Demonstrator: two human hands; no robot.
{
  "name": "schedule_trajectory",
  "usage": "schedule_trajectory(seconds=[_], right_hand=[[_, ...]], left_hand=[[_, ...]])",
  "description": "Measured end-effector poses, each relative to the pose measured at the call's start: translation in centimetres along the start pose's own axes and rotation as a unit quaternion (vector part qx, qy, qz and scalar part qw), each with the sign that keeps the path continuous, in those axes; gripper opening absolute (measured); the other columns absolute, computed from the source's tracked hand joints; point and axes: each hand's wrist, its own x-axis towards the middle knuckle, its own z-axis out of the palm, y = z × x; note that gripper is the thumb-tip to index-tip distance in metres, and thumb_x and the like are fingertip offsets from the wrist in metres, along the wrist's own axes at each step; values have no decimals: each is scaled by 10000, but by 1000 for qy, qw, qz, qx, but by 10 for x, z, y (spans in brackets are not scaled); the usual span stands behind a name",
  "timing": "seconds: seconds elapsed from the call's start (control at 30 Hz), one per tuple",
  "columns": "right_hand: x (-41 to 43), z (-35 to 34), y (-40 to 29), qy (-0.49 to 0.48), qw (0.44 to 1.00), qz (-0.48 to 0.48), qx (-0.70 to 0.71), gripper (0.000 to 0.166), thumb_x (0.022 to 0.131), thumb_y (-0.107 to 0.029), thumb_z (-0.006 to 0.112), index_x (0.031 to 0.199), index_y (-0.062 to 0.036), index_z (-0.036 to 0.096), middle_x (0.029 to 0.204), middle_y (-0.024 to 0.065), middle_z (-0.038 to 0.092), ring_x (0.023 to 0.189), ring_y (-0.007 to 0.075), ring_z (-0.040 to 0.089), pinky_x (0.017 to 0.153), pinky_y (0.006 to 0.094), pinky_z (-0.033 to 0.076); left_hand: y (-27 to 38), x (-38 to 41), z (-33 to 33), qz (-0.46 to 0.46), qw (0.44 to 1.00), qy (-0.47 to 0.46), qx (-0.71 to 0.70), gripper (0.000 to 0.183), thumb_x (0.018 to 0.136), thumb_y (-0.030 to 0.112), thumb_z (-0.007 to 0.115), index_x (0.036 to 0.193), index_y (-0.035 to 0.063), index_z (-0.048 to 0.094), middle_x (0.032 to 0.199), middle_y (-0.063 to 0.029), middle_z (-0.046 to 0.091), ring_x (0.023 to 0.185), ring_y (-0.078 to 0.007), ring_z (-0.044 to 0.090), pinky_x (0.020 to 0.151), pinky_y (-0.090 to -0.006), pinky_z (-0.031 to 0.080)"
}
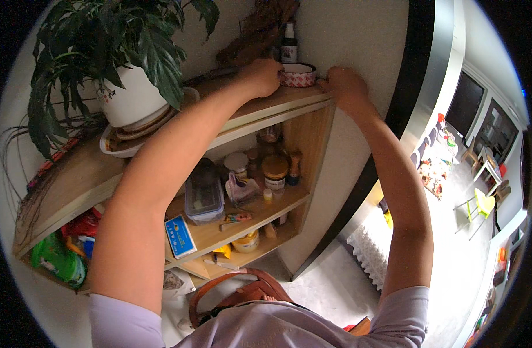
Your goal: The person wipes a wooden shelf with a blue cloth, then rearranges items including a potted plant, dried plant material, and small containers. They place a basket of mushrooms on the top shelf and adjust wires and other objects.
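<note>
A roll of tape [299, 76] with a red-and-white printed side sits on the wooden top [266, 99] of a corner shelf unit. My left hand [262, 77] is curled at the roll's left side, its fingertips against the rim and partly hidden. Just right of the roll is my right hand [348, 87], fingers bent and thumb near the index finger. A small dark bit shows at its fingertips, too blurred to name. Behind the roll stands a dark spray bottle [289, 45] with a white nozzle and a label.
A leafy plant in a white pot [129, 98] stands on a tray at left. Dark driftwood [253, 41] leans behind my left hand. Lower shelves hold a lidded plastic box [204, 198], jars [274, 172] and a blue card box [180, 236]. A brown stool [253, 289] is below.
</note>
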Motion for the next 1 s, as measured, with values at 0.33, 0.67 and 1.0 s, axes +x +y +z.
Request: schedule_trajectory(seconds=[0.33,0.67,1.0], right_hand=[[-6,-16,-10,31,997,67,-18,256,843,-250,610,878,4,614,773,169,642,718,277,645,656,411,500],[-1,-20,4,116,991,11,-58,179,880,-172,542,912,-5,597,819,181,642,766,296,657,664,409,519],[12,-4,-1,67,989,-16,-131,235,878,-197,542,1060,-52,578,957,162,641,882,310,640,730,428,512]], left_hand=[[5,-6,-5,-3,1000,-15,-22,286,842,194,542,1082,70,639,1066,-188,619,984,-358,588,854,-437,467],[7,7,6,7,1000,-10,-23,301,845,203,557,1118,91,618,1039,-210,622,952,-373,597,852,-454,472],[20,-10,10,79,988,129,24,284,842,213,542,1033,21,625,1024,-200,623,961,-346,600,843,-420,477]])
